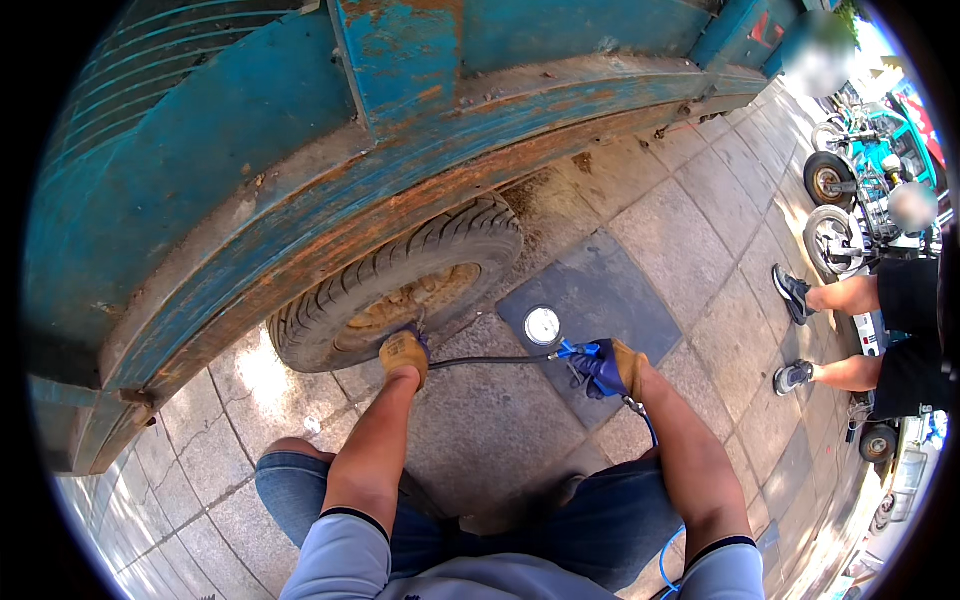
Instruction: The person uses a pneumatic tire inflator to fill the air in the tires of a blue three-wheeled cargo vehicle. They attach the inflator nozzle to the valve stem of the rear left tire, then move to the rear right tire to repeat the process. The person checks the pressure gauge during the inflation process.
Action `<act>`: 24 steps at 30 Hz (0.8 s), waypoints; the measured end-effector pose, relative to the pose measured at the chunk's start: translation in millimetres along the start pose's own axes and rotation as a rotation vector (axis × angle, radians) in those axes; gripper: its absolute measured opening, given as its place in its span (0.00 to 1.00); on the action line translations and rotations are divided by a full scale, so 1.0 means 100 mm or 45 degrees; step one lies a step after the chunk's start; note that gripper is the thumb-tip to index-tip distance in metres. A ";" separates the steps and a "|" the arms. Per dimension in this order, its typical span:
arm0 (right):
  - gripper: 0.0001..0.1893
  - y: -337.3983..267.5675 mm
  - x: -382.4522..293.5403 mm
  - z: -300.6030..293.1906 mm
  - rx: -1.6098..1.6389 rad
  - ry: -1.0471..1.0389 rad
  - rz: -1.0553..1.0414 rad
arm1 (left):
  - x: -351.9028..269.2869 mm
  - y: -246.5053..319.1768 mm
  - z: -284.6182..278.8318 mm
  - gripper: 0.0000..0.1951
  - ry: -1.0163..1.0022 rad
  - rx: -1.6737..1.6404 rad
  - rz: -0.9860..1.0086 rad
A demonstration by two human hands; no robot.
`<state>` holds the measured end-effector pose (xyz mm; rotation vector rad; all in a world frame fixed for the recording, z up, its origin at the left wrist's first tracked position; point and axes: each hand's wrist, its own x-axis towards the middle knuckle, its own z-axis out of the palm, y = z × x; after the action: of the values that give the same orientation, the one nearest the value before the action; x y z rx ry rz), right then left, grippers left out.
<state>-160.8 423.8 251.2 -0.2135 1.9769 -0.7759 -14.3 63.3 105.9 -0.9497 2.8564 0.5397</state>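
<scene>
A treaded tyre (394,259) on a dirty, rusty wheel rim (409,304) stands under the side of a blue vehicle. My left hand (405,351), in a tan and dark blue glove, reaches to the lower part of the rim. Its fingertips are hidden there, around the end of a black hose (487,361). That hose runs right to a blue tyre inflator gun (577,349) with a round white pressure gauge (541,325). My gloved right hand (606,369) is wrapped around the inflator's body. From below it a blue air line (651,427) trails down towards my leg.
The rusty lower edge of the blue vehicle body (420,176) overhangs the wheel. Paving slabs (487,420) and a dark square slab (600,300) cover the ground. At right stand a person in black shorts (907,337) and parked motorcycles (832,240).
</scene>
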 end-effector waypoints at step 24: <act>0.20 -0.11 -0.07 0.02 -0.035 0.030 -0.021 | 0.02 0.00 -0.04 0.17 -0.105 -0.040 -0.073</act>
<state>-157.5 417.2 262.4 -0.2380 2.0111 -0.7652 -15.9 60.3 109.3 -0.9869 2.7472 0.6049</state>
